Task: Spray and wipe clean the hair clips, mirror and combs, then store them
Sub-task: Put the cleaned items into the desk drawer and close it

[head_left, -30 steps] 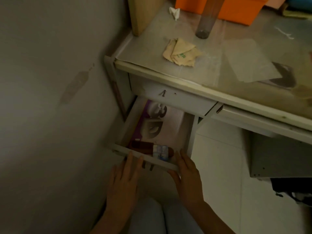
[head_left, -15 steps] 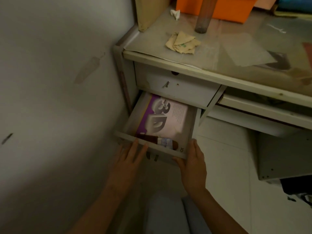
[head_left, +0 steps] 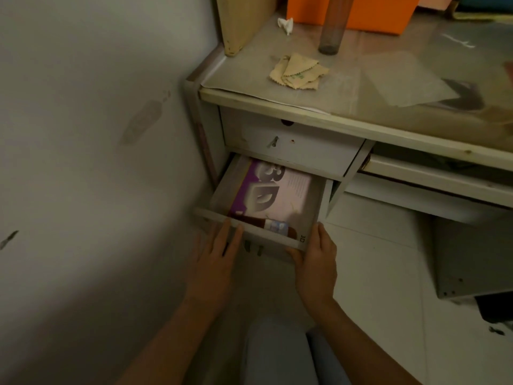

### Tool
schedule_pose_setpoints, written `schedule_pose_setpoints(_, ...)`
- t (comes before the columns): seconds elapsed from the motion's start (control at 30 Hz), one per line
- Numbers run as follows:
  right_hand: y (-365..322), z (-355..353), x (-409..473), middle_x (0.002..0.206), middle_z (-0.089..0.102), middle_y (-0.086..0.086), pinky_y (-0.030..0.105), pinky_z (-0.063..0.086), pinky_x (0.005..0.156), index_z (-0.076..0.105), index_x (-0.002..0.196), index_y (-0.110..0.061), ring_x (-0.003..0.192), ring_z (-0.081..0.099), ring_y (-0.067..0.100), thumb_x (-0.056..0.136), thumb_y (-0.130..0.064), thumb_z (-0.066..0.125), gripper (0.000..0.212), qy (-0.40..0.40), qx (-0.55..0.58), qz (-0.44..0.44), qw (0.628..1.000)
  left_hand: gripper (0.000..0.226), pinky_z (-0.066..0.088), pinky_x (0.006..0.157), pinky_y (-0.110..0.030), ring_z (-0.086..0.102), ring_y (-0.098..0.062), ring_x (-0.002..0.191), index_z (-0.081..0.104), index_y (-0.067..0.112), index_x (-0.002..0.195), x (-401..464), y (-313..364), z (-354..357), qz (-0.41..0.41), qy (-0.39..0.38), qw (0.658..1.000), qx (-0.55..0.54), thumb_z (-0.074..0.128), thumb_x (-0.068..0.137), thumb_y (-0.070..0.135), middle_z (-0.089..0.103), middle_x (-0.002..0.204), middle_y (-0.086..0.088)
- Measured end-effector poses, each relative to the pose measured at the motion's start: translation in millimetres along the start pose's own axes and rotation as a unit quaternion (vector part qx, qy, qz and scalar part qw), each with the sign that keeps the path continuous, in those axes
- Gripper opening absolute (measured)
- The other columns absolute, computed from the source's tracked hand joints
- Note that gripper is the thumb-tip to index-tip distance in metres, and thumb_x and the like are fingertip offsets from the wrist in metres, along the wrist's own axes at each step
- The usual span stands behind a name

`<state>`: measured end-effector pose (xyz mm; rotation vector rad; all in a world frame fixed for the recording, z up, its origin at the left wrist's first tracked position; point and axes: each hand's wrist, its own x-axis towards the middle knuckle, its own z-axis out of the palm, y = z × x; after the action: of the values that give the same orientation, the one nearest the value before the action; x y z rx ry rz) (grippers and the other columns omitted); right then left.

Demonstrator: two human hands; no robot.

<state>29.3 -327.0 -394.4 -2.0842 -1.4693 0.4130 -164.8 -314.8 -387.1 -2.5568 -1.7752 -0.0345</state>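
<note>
Drawer (head_left: 251,234) open, contents perhaps brown-handled

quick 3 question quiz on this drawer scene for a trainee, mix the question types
1. True or false: the lower drawer is open while the drawer above it is shut.
2. Multiple choice: what lies flat in the open drawer? A) a purple booklet with "3D" on it B) a stack of plates C) a pair of shoes
3. Short answer: where is the crumpled tan cloth?

Key
1. True. The left hand and right hand are both at its front panel.
2. A, the purple booklet; a dark brown tube-like item lies at the front edge.
3. On the desk top, in front of the tall cylinder.
</note>
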Motion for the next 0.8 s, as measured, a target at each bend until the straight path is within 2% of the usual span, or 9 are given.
schedule_pose_setpoints(0.07,0.8,1.1,16.2,0.142,0.042,0.023,0.051,0.046,0.098,0.035,0.141,0.003,0.128,0.042,0.04,0.081,-0.025,0.073,0.076,0.017,-0.019,-0.003,1.0,0.119,0.015,0.111,-0.05,0.038,-0.032,0.128,0.031,0.014,0.142,15.6,6.3,1.5,-0.017,0.008,1.0,-0.007,0.089,0.037,0.014,0.045,0.142,-0.014)
schedule_pose_setpoints(0.17,7.0,1.0,31.3,0.134,0.05,0.025,0.052,0.05,0.091,0.043,0.136,0.006,0.119,0.051,0.042,0.075,-0.029,0.077,0.078,0.032,-0.038,-0.015,0.999,0.115,0.025,0.108,-0.051,0.044,-0.029,0.127,0.033,0.012,0.14,27.9,14.9,2.6,-0.034,0.004,0.999,-0.007,0.09,0.041,0.019,0.044,0.143,-0.014)
schedule_pose_setpoints(0.3,12.0,3.8,43.4,0.128,0.054,0.026,0.054,0.052,0.087,0.048,0.132,0.006,0.113,0.055,0.043,0.072,-0.032,0.079,0.077,0.059,-0.047,-0.026,0.997,0.112,0.019,0.105,-0.049,0.036,-0.03,0.13,0.039,0.007,0.139,30.8,17.7,10.4,-0.042,-0.001,0.999,-0.014,0.09,0.04,0.017,0.043,0.143,-0.016)
schedule_pose_setpoints(0.43,4.0,1.1,62.8,0.131,0.052,0.023,0.051,0.049,0.091,0.046,0.133,0.002,0.117,0.051,0.04,0.073,-0.036,0.077,0.077,0.079,-0.045,0.011,0.996,0.112,0.045,0.094,-0.052,0.058,-0.03,0.117,0.049,0.001,0.132,54.1,20.5,9.8,-0.074,-0.047,0.996,-0.028,0.092,0.032,0.029,0.043,0.14,-0.013)
schedule_pose_setpoints(0.47,1.7,-0.7,67.1,0.13,0.052,0.022,0.05,0.048,0.091,0.047,0.133,0.0,0.117,0.051,0.039,0.073,-0.037,0.077,0.077,0.086,-0.049,0.015,0.995,0.111,0.043,0.096,-0.051,0.054,-0.029,0.123,0.045,0.001,0.136,62.2,22.6,6.0,-0.078,-0.049,0.995,-0.04,0.091,0.04,0.03,0.039,0.145,-0.014)
schedule_pose_setpoints(0.53,-1.0,-5.6,71.3,0.13,0.053,0.019,0.05,0.045,0.092,0.05,0.131,-0.002,0.117,0.051,0.038,0.071,-0.035,0.08,0.075,0.108,-0.065,0.007,0.992,0.101,0.018,0.114,-0.046,0.017,-0.025,0.145,0.01,0.005,0.149,73.7,29.0,1.8,-0.082,-0.071,0.992,-0.07,0.072,0.074,0.03,0.002,0.157,-0.012)
schedule_pose_setpoints(0.6,0.7,-6.9,66.1,0.129,0.055,0.017,0.049,0.042,0.093,0.053,0.128,-0.004,0.117,0.051,0.035,0.068,-0.028,0.083,0.07,0.132,-0.083,-0.023,0.987,0.087,-0.002,0.117,-0.039,-0.011,-0.02,0.146,-0.014,0.011,0.148,78.1,33.4,2.2,-0.093,-0.088,0.987,-0.095,0.05,0.091,0.026,-0.021,0.156,-0.007)
schedule_pose_setpoints(0.67,2.7,-4.1,49.3,0.127,0.057,0.014,0.045,0.039,0.095,0.054,0.125,-0.008,0.117,0.046,0.028,0.074,-0.029,0.076,0.059,0.144,-0.096,-0.068,0.983,0.083,-0.006,0.116,-0.038,-0.015,-0.02,0.146,-0.018,0.011,0.147,77.9,34.4,6.0,-0.103,-0.063,0.988,-0.1,0.045,0.094,0.025,-0.023,0.156,-0.007)
schedule_pose_setpoints(0.8,8.9,18.0,12.4,0.122,0.063,0.011,0.04,0.028,0.1,0.05,0.122,-0.013,0.117,0.043,0.022,0.099,-0.04,0.025,0.043,0.092,-0.092,-0.142,0.981,0.081,-0.012,0.109,-0.034,-0.016,-0.018,0.143,-0.013,0.011,0.148,75.2,31.3,10.7,-0.095,-0.028,0.984,-0.145,0.046,0.094,0.025,-0.022,0.153,-0.005)
